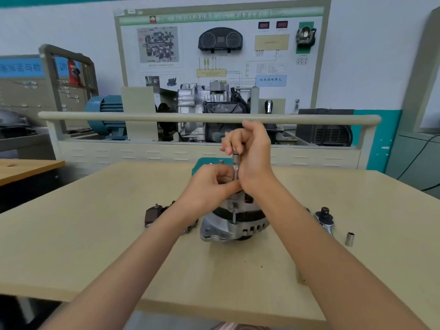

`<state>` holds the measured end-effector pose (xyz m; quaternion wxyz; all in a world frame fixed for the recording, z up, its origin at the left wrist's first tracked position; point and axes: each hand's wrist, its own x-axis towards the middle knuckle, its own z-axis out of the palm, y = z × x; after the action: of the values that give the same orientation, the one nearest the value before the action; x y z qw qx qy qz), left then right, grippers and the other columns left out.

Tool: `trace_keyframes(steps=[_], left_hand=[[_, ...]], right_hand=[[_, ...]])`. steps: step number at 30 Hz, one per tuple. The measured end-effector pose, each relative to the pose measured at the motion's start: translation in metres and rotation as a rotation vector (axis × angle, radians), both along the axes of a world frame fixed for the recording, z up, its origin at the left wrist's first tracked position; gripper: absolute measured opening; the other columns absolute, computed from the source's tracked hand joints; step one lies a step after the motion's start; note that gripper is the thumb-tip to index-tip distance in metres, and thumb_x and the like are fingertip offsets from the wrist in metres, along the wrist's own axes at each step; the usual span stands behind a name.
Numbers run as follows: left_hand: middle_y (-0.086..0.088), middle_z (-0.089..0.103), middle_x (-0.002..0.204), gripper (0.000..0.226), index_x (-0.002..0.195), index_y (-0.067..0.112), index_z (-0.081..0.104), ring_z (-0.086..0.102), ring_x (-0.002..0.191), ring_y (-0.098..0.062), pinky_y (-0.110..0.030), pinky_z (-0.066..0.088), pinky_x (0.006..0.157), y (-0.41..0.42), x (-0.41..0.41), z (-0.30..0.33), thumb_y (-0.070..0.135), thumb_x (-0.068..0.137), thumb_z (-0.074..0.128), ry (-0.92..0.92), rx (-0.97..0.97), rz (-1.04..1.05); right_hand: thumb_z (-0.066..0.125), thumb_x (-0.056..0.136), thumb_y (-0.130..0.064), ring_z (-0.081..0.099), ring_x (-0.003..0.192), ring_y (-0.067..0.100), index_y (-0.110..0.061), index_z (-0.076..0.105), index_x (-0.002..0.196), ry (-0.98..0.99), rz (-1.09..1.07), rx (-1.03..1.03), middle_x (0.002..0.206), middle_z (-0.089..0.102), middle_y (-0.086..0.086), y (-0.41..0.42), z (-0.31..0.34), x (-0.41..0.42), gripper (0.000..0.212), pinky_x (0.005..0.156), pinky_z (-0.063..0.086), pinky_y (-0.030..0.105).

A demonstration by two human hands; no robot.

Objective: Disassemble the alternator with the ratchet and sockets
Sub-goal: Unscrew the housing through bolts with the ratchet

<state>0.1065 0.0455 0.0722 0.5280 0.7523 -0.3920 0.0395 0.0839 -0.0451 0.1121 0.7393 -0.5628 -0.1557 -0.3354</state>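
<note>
The silver alternator [234, 225] stands on the beige table [95, 234], its top hidden by my hands. A slim metal extension bar with a socket [236, 166] stands upright over the alternator's top. My right hand [250, 153] grips the upper end of that bar with curled fingers. My left hand [212, 184] sits just left of the bar's lower end, fingers curled at the alternator's top; what they pinch is hidden. The ratchet [324, 219] lies on the table to the right, and a loose socket [349, 238] stands beside it.
A dark brown removed part [153, 214] lies left of the alternator, partly behind my left forearm. A teal tray [202, 163] sits behind the alternator. A rail [142, 116] and a training bench with a gearbox stand at the table's far edge.
</note>
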Motion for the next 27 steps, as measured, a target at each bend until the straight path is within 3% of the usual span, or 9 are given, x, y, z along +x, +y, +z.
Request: trace_keyframes(steps=[5,9,13,15,17,19,22,25,27], left_hand=[[0.004,0.073,0.075,0.01,0.083,0.013,0.071,0.067,0.071,-0.002,-0.012,0.05,0.062,0.005,0.004,-0.002,0.004,0.084,0.067,0.072,-0.059,-0.074],[-0.001,0.075,0.086,0.012,0.09,0.012,0.072,0.07,0.082,-0.011,-0.018,0.054,0.074,0.014,0.007,0.003,0.005,0.087,0.063,0.11,0.015,-0.137],[-0.002,0.071,0.072,0.019,0.083,0.007,0.067,0.065,0.068,-0.01,-0.023,0.053,0.067,0.016,0.006,0.005,-0.01,0.083,0.058,0.068,-0.004,-0.07],[-0.004,0.065,0.074,0.022,0.091,0.005,0.061,0.056,0.067,-0.011,-0.027,0.047,0.063,0.015,0.009,0.005,-0.013,0.082,0.052,-0.003,-0.013,-0.004],[-0.009,0.063,0.079,0.022,0.097,0.003,0.058,0.053,0.07,-0.013,-0.03,0.045,0.064,0.014,0.011,0.005,-0.013,0.084,0.049,-0.029,-0.03,0.012],[-0.014,0.062,0.077,0.018,0.089,0.002,0.06,0.051,0.069,-0.012,-0.032,0.043,0.063,0.013,0.011,0.003,-0.012,0.084,0.05,-0.029,-0.03,0.02],[0.005,0.063,0.057,0.027,0.068,0.012,0.061,0.056,0.054,-0.001,-0.017,0.044,0.054,0.014,0.009,-0.001,-0.011,0.08,0.055,-0.005,-0.056,-0.028],[0.004,0.074,0.077,0.017,0.087,0.017,0.071,0.068,0.075,-0.006,-0.017,0.054,0.069,0.016,0.013,-0.004,0.003,0.087,0.06,0.057,-0.084,-0.115],[0.002,0.074,0.085,0.015,0.092,0.018,0.073,0.069,0.081,-0.007,-0.018,0.054,0.076,0.017,0.016,-0.005,0.01,0.089,0.061,0.071,-0.075,-0.147]], right_hand=[[0.028,0.092,-0.016,0.035,0.048,0.017,-0.019,0.036,0.03,0.013,0.176,0.075,0.034,0.035,-0.001,-0.006,0.004,0.005,0.063,0.062,0.05,0.014],[0.034,0.091,-0.013,0.041,0.049,0.013,-0.014,0.038,0.037,-0.009,0.005,-0.048,0.042,0.04,0.0,0.003,-0.002,0.004,0.054,0.066,0.043,0.023],[0.044,0.083,-0.022,0.04,0.06,0.015,-0.012,0.047,0.055,-0.172,-0.73,-0.607,0.057,0.042,-0.001,0.016,-0.021,-0.003,0.03,0.07,0.036,0.031],[0.05,0.076,-0.028,0.043,0.071,0.021,-0.01,0.056,0.07,-0.043,-1.305,-0.995,0.071,0.048,0.003,0.022,-0.031,-0.004,0.02,0.079,0.033,0.037],[0.048,0.075,-0.033,0.044,0.078,0.025,-0.009,0.057,0.08,0.104,-1.439,-1.091,0.08,0.051,0.007,0.029,-0.032,-0.005,0.027,0.085,0.029,0.038],[0.044,0.078,-0.031,0.043,0.078,0.023,-0.009,0.056,0.078,0.078,-1.277,-0.973,0.078,0.051,0.003,0.03,-0.026,-0.004,0.025,0.087,0.028,0.036],[0.041,0.078,-0.022,0.04,0.061,0.018,-0.007,0.046,0.056,-0.064,-0.787,-0.536,0.055,0.043,0.002,0.023,-0.015,0.001,0.027,0.08,0.033,0.032],[0.039,0.082,-0.017,0.037,0.049,0.018,-0.007,0.04,0.043,-0.05,-0.311,-0.192,0.043,0.038,0.008,0.015,-0.004,0.003,0.04,0.062,0.037,0.03],[0.034,0.091,-0.014,0.036,0.043,0.015,-0.012,0.035,0.039,0.001,-0.033,-0.035,0.037,0.035,0.001,0.005,0.002,0.01,0.052,0.065,0.041,0.027]])
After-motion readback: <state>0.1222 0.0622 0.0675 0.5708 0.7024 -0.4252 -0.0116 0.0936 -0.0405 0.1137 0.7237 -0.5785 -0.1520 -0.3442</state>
